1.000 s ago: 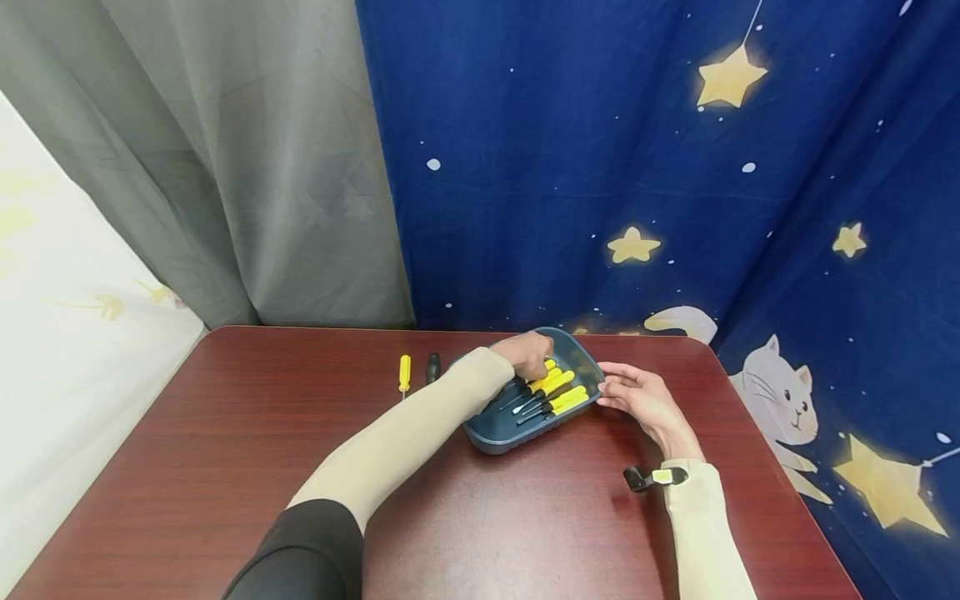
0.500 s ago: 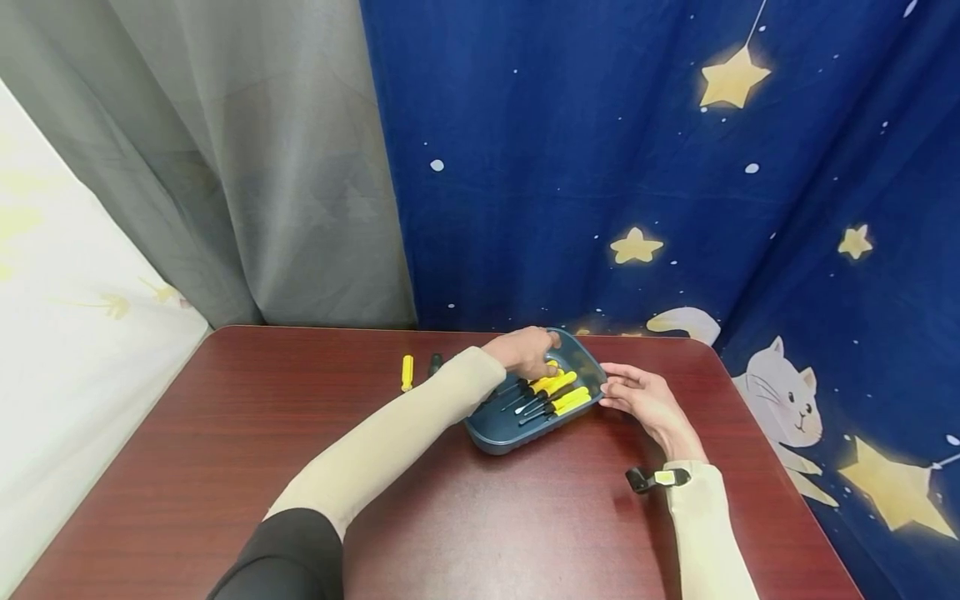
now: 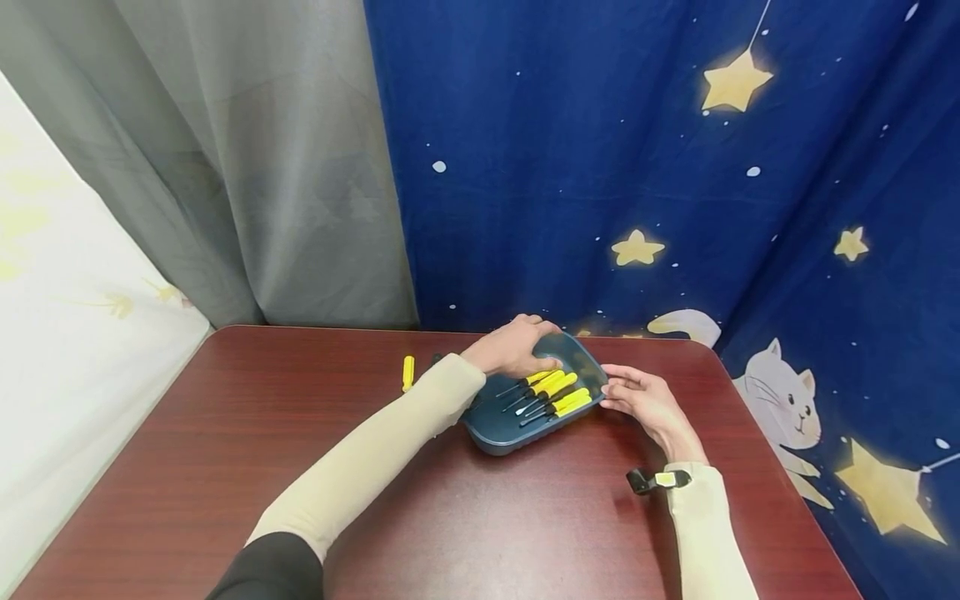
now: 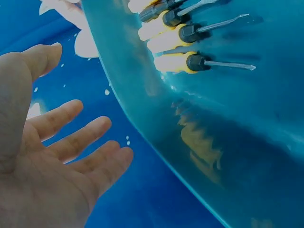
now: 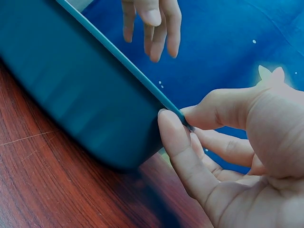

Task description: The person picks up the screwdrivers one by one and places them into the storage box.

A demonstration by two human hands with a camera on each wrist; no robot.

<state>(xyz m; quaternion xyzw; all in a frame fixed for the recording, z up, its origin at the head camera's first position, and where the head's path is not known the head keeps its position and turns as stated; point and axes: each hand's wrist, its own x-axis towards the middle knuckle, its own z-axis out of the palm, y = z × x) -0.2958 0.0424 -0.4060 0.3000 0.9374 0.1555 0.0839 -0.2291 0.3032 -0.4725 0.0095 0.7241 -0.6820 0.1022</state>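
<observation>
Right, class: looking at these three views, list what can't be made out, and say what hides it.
- Dark thing behind the left sleeve, head view: mostly hidden.
- Topmost screwdrivers, left wrist view: cut by the top edge, so the count is unsure.
- Tray inside, right wrist view: hidden by its own wall.
- Right hand, head view: its grip on the tray rim is too small to see.

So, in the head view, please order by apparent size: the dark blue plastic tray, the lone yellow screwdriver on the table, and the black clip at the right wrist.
1. Dark blue plastic tray, clearly largest.
2. Black clip and lone yellow screwdriver look alike; I cannot rank them.
</observation>
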